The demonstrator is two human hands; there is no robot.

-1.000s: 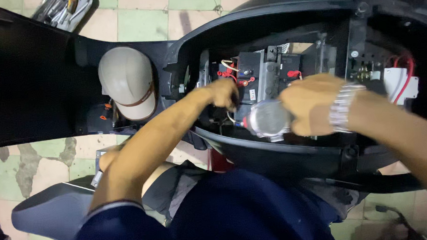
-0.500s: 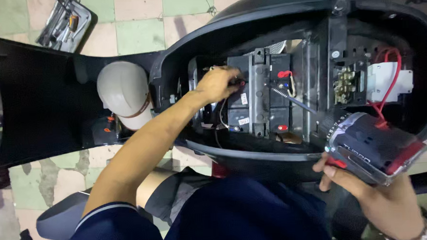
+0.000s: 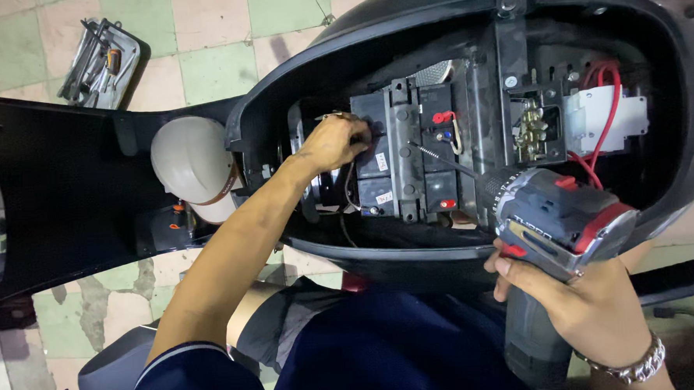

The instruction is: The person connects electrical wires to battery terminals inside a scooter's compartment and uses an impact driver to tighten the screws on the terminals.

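The right hand grips a cordless drill with its long bit reaching the black battery pack inside the open scooter compartment — the left hand is closed on the pack's left edge, which sits in place with its red wires attached, so the work looks unfinished.

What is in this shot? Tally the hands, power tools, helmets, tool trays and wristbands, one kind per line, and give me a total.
hands: 2 (left hand, right hand)
cordless drill: 1
helmet: 1
tool tray: 1
metal wristband: 1
total: 6
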